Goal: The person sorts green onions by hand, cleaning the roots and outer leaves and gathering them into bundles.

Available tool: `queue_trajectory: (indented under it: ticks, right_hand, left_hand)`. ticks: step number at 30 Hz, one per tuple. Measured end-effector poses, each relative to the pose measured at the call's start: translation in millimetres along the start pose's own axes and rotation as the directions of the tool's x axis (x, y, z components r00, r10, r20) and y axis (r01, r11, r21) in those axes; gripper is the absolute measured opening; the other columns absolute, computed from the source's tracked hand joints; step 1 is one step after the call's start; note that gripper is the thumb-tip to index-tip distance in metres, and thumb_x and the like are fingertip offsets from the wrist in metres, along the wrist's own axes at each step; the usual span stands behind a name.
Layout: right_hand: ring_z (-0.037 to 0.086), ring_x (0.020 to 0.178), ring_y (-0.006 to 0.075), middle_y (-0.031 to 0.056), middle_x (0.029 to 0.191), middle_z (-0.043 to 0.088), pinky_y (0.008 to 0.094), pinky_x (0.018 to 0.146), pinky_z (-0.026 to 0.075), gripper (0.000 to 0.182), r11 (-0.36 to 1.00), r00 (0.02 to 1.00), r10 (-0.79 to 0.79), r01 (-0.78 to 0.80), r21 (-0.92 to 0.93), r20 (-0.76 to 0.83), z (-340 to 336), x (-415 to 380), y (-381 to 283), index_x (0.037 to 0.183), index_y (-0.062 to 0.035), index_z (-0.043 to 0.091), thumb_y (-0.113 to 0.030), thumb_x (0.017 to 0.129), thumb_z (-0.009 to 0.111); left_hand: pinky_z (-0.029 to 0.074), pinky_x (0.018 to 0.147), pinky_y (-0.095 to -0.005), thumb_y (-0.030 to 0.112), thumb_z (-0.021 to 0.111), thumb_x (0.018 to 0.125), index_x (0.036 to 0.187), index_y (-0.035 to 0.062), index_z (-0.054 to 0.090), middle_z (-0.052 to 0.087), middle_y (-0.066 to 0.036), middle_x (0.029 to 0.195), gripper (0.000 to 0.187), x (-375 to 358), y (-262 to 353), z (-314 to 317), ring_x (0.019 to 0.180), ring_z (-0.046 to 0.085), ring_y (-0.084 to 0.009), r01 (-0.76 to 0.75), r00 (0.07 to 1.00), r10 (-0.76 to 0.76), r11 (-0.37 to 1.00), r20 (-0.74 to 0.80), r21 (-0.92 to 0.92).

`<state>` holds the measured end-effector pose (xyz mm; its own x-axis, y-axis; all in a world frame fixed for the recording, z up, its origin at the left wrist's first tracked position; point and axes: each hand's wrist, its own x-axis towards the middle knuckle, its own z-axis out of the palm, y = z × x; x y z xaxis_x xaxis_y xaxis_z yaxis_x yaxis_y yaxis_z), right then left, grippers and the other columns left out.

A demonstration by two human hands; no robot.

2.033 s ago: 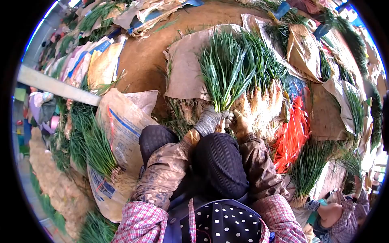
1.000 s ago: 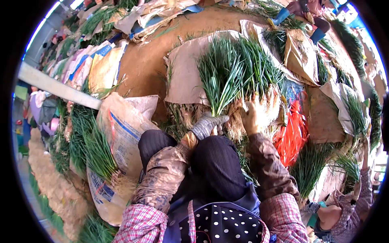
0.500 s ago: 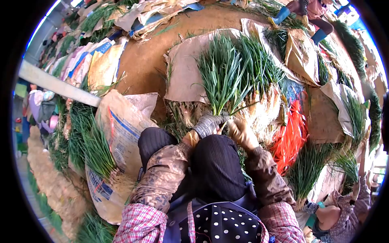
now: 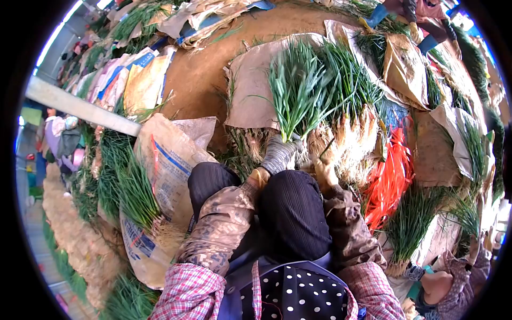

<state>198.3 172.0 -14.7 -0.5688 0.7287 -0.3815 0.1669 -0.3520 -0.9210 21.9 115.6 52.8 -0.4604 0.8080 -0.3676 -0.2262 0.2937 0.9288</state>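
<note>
My left hand (image 4: 278, 154), in a grey knitted glove, is closed around the lower stems of a bunch of spring onions (image 4: 298, 93). The leaves fan out upward, away from my knees. My right hand (image 4: 324, 173), in a tan glove, is a little to the right with curled fingers. A thin dark green stalk (image 4: 327, 147) sticks up from that hand. Just beyond it lies a pile of spring onions (image 4: 349, 80) with pale roots (image 4: 354, 141) facing me. Brown sacking (image 4: 250, 101) lies left of the leaves.
A heap of red plastic strips (image 4: 392, 178) is at the right. On the left, another bunch of spring onions (image 4: 136, 194) rests on a printed sack (image 4: 170, 154). A pale bar (image 4: 82, 106) crosses the left side. Other people sit at top right (image 4: 426, 21) and lower right (image 4: 458, 282).
My right hand has drawn away from the bunch, down and to the right, with the thin stalk. The left hand still grips the bunch, and the whole view has shifted slightly.
</note>
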Motion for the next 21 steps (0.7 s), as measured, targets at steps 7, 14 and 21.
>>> queue_trajectory:
  ticks: [7, 14, 21]
  right_hand:
    - [0.066, 0.078, 0.0229, 0.0157, 0.087, 0.068, 0.0312, 0.07, 0.052, 0.041, 0.855, 0.993, 0.058, -0.103, -0.509, -0.102, 0.4, -11.6, -67.8, 0.102, 0.0005, 0.065, -0.037, 0.09, 0.055]
    - [0.06, 0.074, 0.0165, 0.0085, 0.094, 0.065, 0.0285, 0.063, 0.05, 0.033, 0.877, 0.94, -0.078, -0.093, 0.472, 0.331, 14.3, 87.8, -73.5, 0.117, -0.0007, 0.056, -0.023, 0.094, 0.05]
    - [0.059, 0.065, 0.0108, 0.0037, 0.077, 0.065, 0.0233, 0.06, 0.049, 0.029, 0.989, 0.999, 0.037, -0.035, 0.147, -0.012, 42.6, 36.3, -92.8, 0.1, -0.0033, 0.064, -0.026, 0.082, 0.069]
  left_hand:
    - [0.045, 0.053, -0.0298, 0.023, 0.071, 0.079, 0.093, 0.0037, 0.068, 0.063, -0.004, 0.067, 0.024, -8.3, 14.5, -4.2, 0.058, 0.057, -0.0122, 0.155, 0.987, -0.151, 0.984, -0.049, 0.085]
    - [0.047, 0.066, -0.0282, 0.007, 0.076, 0.073, 0.103, 0.0045, 0.064, 0.066, -0.003, 0.084, 0.033, 7.8, -17.5, -2.8, 0.069, 0.058, -0.0134, 0.172, 0.985, -0.17, 0.971, 0.028, -0.168]
    - [0.042, 0.049, -0.0284, 0.023, 0.078, 0.072, 0.078, -0.0003, 0.065, 0.065, -0.007, 0.07, 0.028, -1.1, -5.7, -4.5, 0.052, 0.055, -0.0134, 0.146, 0.988, -0.145, 0.989, 0.057, -0.023]
